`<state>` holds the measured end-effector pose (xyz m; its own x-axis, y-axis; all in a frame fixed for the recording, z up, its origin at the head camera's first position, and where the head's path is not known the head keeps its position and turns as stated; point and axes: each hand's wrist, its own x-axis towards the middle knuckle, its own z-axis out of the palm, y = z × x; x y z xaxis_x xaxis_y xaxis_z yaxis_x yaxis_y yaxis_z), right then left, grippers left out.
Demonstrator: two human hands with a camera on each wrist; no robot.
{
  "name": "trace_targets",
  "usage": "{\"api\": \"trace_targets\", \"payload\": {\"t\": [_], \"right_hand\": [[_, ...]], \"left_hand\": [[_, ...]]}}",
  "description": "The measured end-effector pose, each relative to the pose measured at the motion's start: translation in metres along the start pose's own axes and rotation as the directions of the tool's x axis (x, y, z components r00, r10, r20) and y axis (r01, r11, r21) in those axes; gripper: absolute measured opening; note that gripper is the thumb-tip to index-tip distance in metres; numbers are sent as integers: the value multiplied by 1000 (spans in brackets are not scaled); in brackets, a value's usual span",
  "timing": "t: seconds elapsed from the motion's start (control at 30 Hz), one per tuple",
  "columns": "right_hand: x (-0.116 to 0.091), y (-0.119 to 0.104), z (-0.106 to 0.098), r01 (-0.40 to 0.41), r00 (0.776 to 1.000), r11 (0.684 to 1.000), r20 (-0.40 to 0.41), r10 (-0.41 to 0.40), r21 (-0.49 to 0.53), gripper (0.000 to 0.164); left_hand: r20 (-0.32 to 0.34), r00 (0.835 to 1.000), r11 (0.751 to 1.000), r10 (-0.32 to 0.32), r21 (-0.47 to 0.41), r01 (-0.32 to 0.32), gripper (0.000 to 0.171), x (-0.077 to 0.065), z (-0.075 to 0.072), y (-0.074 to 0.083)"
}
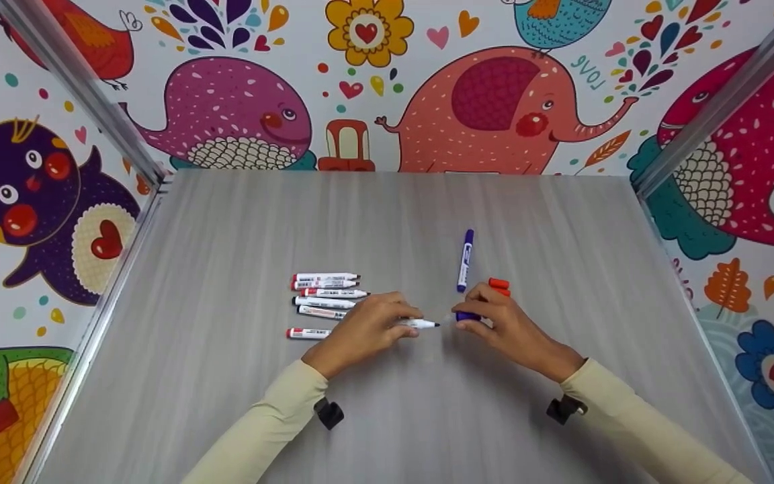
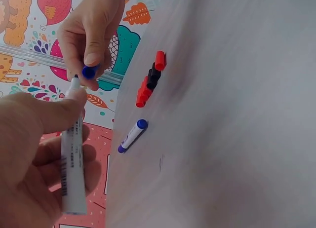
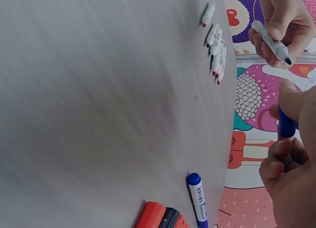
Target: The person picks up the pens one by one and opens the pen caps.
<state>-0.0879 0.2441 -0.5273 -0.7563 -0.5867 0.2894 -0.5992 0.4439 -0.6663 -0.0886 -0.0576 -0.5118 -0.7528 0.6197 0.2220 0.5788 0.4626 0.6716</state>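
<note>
My left hand (image 1: 377,326) grips a white marker (image 1: 424,324) whose bare dark tip points right. A dark blue marker cap (image 1: 467,316) is pinched between the thumb and fingers of my right hand (image 1: 504,326). A small gap separates the marker tip from the cap in the head view. In the left wrist view the marker (image 2: 72,164) lies along the fingers, its tip close to the blue cap (image 2: 90,72). Both hands are over the table, and the right wrist view shows the blue cap (image 3: 286,122) under the right thumb.
Several uncapped white markers (image 1: 325,277) lie in a rough column left of the left hand. Beyond the right hand lies a capped blue marker (image 1: 465,261). Red caps (image 1: 498,283) and a black cap (image 2: 154,76) sit together. Patterned walls (image 1: 360,87) border the grey table (image 1: 226,222).
</note>
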Motion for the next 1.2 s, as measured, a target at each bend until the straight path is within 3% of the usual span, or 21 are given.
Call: {"api": "trace_targets", "payload": {"t": [0.47, 0.73, 1.2], "right_hand": [[-1, 4, 1, 33, 998, 997, -47, -30, 65, 23], [-2, 12, 0, 19, 998, 998, -59, -15, 58, 32], [-3, 25, -5, -19, 999, 999, -49, 21, 30, 29]], "left_hand": [[-70, 997, 999, -45, 24, 47, 14, -11, -5, -14], [-46, 994, 995, -101, 17, 102, 13, -13, -14, -21], [-53, 989, 990, -140, 0, 141, 11, -18, -24, -43]]}}
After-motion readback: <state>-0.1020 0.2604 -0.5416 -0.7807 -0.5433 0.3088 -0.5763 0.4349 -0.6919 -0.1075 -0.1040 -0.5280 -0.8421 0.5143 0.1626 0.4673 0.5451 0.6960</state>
